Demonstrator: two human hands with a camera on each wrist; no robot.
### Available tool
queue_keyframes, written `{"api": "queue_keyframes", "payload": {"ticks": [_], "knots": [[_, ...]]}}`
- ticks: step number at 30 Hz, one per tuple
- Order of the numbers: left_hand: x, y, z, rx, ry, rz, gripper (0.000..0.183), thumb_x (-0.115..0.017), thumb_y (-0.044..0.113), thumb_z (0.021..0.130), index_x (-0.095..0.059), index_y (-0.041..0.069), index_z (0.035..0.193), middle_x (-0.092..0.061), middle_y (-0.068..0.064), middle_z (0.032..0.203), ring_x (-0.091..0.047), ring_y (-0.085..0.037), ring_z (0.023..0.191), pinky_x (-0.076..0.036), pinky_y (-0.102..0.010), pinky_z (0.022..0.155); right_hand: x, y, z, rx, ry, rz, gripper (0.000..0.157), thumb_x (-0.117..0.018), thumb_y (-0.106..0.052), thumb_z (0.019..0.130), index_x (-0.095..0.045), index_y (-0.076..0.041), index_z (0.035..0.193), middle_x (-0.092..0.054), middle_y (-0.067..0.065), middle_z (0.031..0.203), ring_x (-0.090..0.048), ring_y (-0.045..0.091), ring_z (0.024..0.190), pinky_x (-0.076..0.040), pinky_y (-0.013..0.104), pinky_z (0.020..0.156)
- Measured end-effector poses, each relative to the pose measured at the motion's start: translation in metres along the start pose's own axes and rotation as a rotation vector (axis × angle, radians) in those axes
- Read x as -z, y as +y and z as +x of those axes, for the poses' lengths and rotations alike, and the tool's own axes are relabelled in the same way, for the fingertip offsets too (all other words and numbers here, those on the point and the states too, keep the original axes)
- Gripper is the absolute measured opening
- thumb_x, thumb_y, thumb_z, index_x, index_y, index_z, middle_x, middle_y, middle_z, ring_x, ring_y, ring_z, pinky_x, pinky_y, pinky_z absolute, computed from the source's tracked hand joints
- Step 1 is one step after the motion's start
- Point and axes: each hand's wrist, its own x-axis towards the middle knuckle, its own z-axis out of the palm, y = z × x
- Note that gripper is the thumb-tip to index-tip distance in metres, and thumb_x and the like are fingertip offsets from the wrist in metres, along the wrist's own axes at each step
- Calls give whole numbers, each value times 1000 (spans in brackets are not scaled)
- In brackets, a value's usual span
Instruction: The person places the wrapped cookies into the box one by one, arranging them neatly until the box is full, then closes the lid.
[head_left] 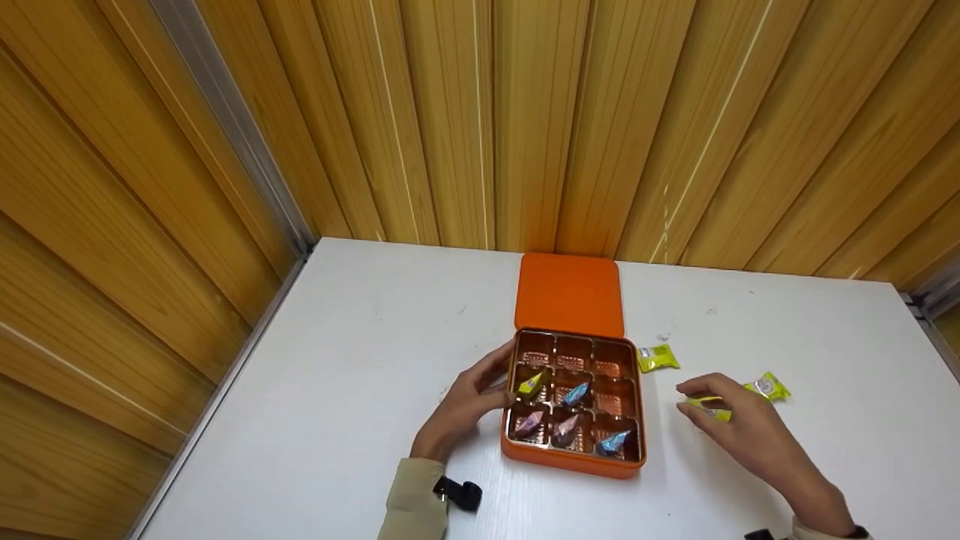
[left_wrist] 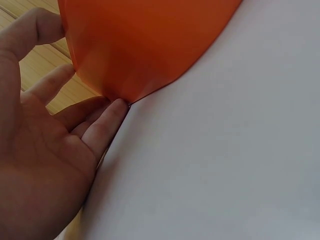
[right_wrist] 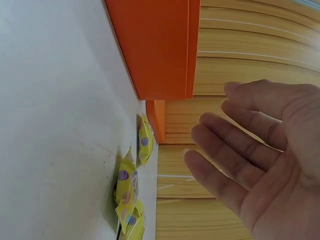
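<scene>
An orange box (head_left: 573, 466) with a compartmented inner tray stands on the table. My left hand (head_left: 466, 401) rests against its left side, thumb at the rim; in the left wrist view, the fingertips touch the orange wall (left_wrist: 145, 45). In the tray's middle row are a yellow-green wrapped candy (head_left: 532, 385) and a blue one (head_left: 576, 394). The front row has a pink candy (head_left: 529, 424), a brownish-pink candy (head_left: 567, 430) and another blue candy (head_left: 615, 442). My right hand (head_left: 750, 431), thumb and fingers apart and holding nothing, hovers beside yellow wrapped candies (head_left: 768, 387).
The orange lid (head_left: 568, 294) lies open behind the box. Another yellow candy (head_left: 658, 358) lies near the box's back right corner. Wood-patterned panels (head_left: 450, 120) border the white table (head_left: 337, 360) at the back and left.
</scene>
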Motion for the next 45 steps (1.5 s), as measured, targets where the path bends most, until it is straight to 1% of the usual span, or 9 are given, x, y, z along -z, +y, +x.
{"api": "queue_keyframes", "payload": {"ticks": [5,11,17,20,27,33,38,41,45], "knots": [[0,-1,1,-7,-5,-5,81,-72,3,94,-40,22,166,-45,-6,164,-45,-26,148,-43,-39,119,1,7,-2,-35,22,-18,26,-81,0,91,-71,-4,115,-75,10,113,-72,34,106,-62,49,89],[0,-2,1,19,0,-34,81,-69,1,94,-40,22,166,-42,-8,166,-45,-29,148,-41,-40,120,0,14,-2,-54,20,-28,27,-82,-2,91,-70,-2,116,-75,14,113,-72,36,107,-62,52,89],[-1,1,1,15,3,-23,82,-70,2,93,-39,23,167,-43,-8,165,-46,-28,148,-41,-42,120,0,19,-3,-56,14,-44,31,-82,0,91,-68,1,118,-74,19,115,-71,39,107,-61,54,89],[-1,0,0,16,2,-19,82,-70,3,94,-39,23,167,-43,-8,165,-47,-29,147,-41,-43,120,-1,24,-4,-65,4,-54,33,-82,0,90,-68,2,120,-73,21,116,-71,41,108,-60,56,90],[0,-2,2,5,11,-21,82,-73,0,93,-42,23,165,-46,-7,164,-43,-26,149,-40,-38,121,-1,33,-4,-82,-21,-85,34,-83,0,89,-68,3,120,-73,22,115,-70,41,109,-58,59,92],[0,-1,2,-4,8,-26,82,-73,1,93,-42,21,165,-46,-7,164,-43,-26,150,-40,-38,121,-2,37,-6,-96,-46,-116,35,-84,1,87,-69,3,118,-73,21,115,-67,46,114,-55,62,95],[1,0,2,-20,2,-29,83,-75,0,93,-40,18,166,-45,-12,164,-43,-27,150,-38,-38,122,-3,41,-6,-133,-77,-136,32,-83,0,88,-70,3,117,-71,24,119,-63,50,119,-51,66,99],[1,0,2,-17,2,-23,83,-74,0,93,-39,19,166,-45,-12,164,-43,-26,150,-39,-38,122,-4,42,-6,-161,-96,-148,31,-83,-1,88,-70,2,116,-70,24,120,-61,51,120,-50,66,100],[2,0,2,-16,-2,-23,84,-72,-2,92,-39,19,166,-45,-12,164,-43,-26,150,-39,-38,122,-6,41,-6,-185,-123,-151,31,-84,-2,88,-71,3,116,-70,25,119,-62,50,119,-51,65,99]]}}
